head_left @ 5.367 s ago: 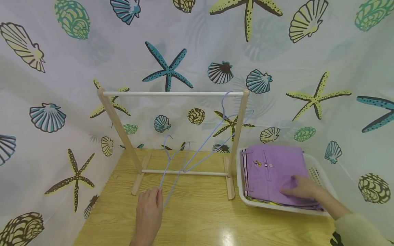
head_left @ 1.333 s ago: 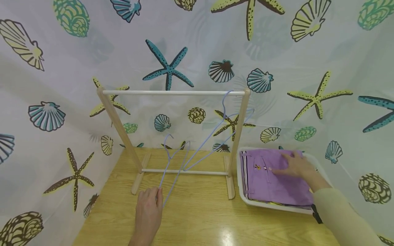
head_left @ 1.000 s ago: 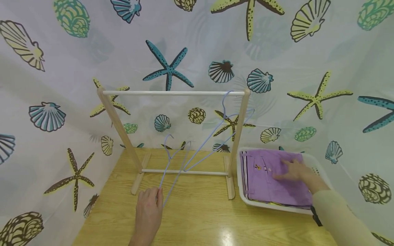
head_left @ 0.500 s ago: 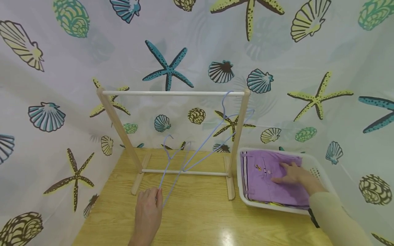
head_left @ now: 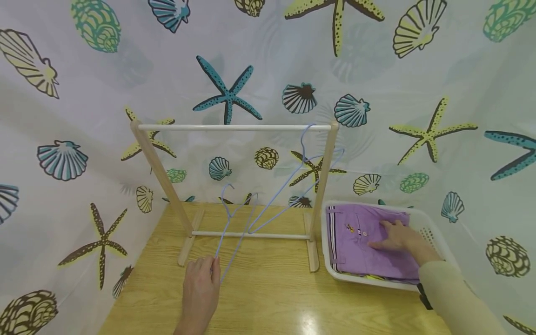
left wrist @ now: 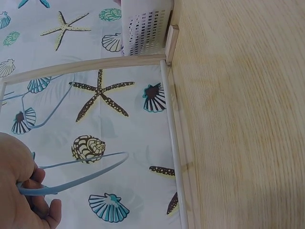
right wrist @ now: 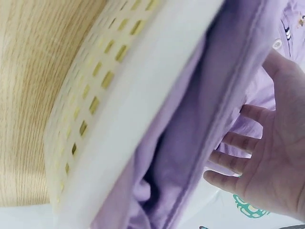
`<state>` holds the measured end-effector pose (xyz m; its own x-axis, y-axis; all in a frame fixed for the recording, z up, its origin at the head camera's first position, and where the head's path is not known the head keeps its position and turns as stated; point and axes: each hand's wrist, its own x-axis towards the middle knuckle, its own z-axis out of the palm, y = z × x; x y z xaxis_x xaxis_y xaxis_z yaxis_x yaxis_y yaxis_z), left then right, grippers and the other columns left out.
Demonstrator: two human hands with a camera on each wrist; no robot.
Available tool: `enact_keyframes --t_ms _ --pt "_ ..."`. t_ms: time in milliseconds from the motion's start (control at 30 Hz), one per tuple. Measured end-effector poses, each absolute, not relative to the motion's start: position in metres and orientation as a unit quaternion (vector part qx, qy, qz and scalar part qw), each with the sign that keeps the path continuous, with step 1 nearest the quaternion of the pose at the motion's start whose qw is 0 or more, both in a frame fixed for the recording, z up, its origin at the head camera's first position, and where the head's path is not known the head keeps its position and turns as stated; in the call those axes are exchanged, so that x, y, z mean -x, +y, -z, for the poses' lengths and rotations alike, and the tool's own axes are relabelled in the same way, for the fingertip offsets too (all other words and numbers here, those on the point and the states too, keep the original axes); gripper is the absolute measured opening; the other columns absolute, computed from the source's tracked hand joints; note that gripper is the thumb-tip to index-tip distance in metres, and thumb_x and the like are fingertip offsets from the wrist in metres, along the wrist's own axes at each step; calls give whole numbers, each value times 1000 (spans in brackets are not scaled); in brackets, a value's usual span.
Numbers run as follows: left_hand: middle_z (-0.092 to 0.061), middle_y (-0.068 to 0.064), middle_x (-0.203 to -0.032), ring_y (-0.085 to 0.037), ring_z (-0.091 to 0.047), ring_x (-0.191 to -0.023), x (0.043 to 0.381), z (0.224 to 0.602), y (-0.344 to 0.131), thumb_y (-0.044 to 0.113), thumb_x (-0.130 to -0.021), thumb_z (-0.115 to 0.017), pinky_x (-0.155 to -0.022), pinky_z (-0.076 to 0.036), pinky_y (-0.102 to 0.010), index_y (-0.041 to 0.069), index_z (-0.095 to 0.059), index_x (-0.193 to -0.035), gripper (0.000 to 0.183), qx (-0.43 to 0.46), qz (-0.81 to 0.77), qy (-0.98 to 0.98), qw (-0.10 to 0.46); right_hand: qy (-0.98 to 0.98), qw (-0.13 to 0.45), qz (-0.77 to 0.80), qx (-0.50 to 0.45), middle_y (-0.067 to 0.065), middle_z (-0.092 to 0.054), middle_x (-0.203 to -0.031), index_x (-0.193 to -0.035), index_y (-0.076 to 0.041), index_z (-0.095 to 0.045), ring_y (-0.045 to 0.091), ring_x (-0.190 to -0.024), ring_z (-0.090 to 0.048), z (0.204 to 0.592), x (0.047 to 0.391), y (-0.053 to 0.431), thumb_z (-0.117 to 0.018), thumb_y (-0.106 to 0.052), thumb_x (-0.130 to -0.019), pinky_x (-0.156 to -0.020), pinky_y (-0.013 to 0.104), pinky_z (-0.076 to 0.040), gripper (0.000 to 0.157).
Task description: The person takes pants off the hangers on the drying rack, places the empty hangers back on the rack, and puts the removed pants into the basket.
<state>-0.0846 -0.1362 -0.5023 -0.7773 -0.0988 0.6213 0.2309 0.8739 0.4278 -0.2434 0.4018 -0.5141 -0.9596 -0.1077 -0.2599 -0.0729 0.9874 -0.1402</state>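
Near the front of the table my left hand point(head_left: 201, 288) grips a thin blue hanger point(head_left: 230, 217) by its side, hook pointing up and away; in the left wrist view the fingers curl round the wire point(left wrist: 81, 180). My right hand point(head_left: 398, 236) lies over folded purple pants point(head_left: 351, 256) in a white basket point(head_left: 372, 281). The pants have a button, belt loops and a small embroidered motif. In the right wrist view the right hand's fingers point(right wrist: 233, 162) are spread and fairly straight against the pants' fabric, not gripping it. A second blue hanger point(head_left: 303, 160) hangs on a rack.
The small rack has a white top rail point(head_left: 234, 127), wooden side posts and feet on the wooden table point(head_left: 259, 298). A bit of yellow cloth point(head_left: 372, 277) shows beneath the pants. A shell-and-starfish patterned curtain point(head_left: 259, 60) surrounds the table at the back and sides.
My right hand moved over the pants toward the basket's back, then slightly forward and left, and the pants shifted a little under it. The left hand stays in place with its hanger.
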Motion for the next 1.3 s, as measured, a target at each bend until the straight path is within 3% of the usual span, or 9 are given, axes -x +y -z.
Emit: enact_keyframes --t_ms 200,400,600,967,1300 --pt "-46 5 -61 -5 -31 -63 85 501 -136 -5 -91 -74 -56 -28 -18 5 -60 -76 23 41 242 -909 338 992 100 68 45 47 -39 -149 -149 10 -45 71 -135 -39 513 243 400 -64 -80 -85 -100 81 -43 112" --pt "-46 4 -61 -5 -31 -63 85 501 -135 -5 -90 -74 -56 -27 -17 4 -62 -76 21 42 242 -908 340 996 61 63 27 47 -32 -154 -160 2 -31 74 -138 -32 506 245 392 -50 -86 -90 -103 84 -37 115" --pt "-51 3 -62 -5 -33 -63 85 499 -134 -4 -90 -75 -56 -28 -19 4 -65 -79 18 36 246 -907 341 997 6 66 28 43 -39 -150 -161 1 -29 70 -134 -40 493 250 376 -47 -82 -94 -106 80 -38 109" --pt "-50 3 -62 -5 -32 -64 84 498 -135 -4 -90 -75 -55 -28 -18 4 -65 -78 18 38 241 -907 342 991 -91 96 25 33 -42 -153 -160 -7 -35 60 -135 -43 462 249 332 -49 -82 -93 -107 78 -37 101" --pt "-49 3 -62 -5 -31 -64 85 499 -135 -4 -90 -75 -55 -28 -17 4 -65 -79 17 43 238 -905 349 975 -188 97 65 29 -51 -147 -152 -4 -44 52 -135 -49 434 246 292 -55 -79 -91 -114 69 -38 98"
